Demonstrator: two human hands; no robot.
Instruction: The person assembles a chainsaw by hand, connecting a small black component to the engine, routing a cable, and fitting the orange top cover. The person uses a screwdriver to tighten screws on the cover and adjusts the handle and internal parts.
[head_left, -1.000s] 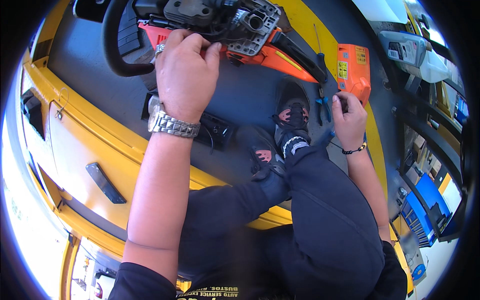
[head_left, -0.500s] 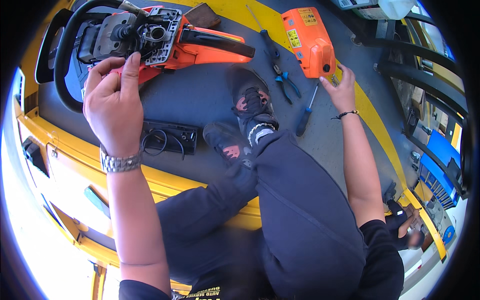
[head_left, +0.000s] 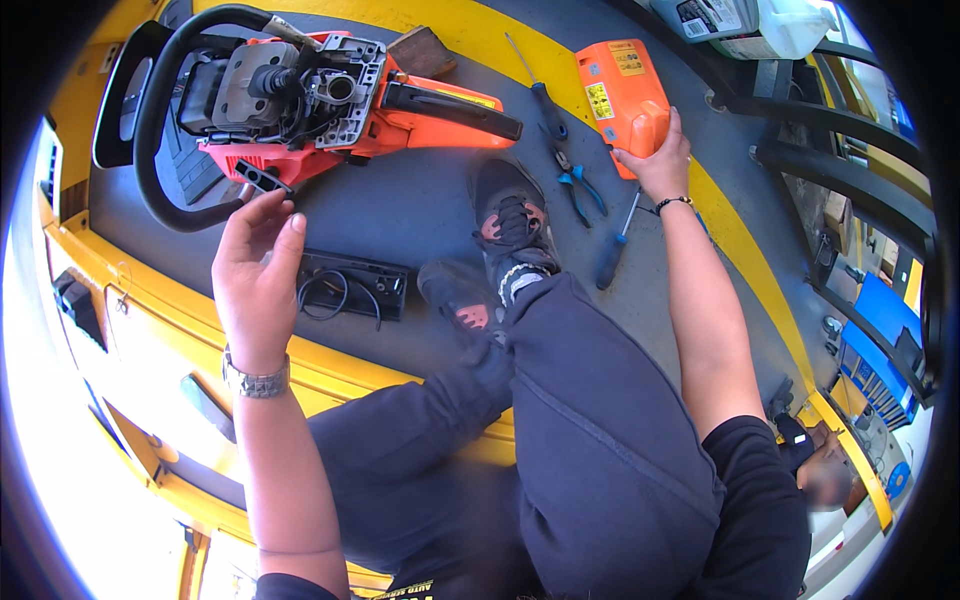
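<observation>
An orange chainsaw [head_left: 290, 95] with its top opened lies at the far left, showing the grey engine cylinder and black hoses. My left hand [head_left: 255, 275] is just on its near side, fingers loosely curled and thumb apart. I see nothing in it. Beyond its fingertips, a small black piece [head_left: 262, 178] sits against the saw's side. At the far right, my right hand [head_left: 658, 165] grips the near end of the orange engine cover [head_left: 622, 95], its thumb on the left and fingers on the right.
Blue-handled pliers [head_left: 576, 185], a long screwdriver [head_left: 545, 105] and another screwdriver [head_left: 615, 250] lie left of the cover. A black tray-like part with a cable [head_left: 350, 285] lies by my feet. A wood block [head_left: 422, 52] touches the saw. Black metal rails [head_left: 830, 165] stand right.
My left hand has drawn back toward me from the saw's engine, its fingers loosening. My right hand has moved from the cover's end to a fuller grip around it. The view has shifted slightly.
</observation>
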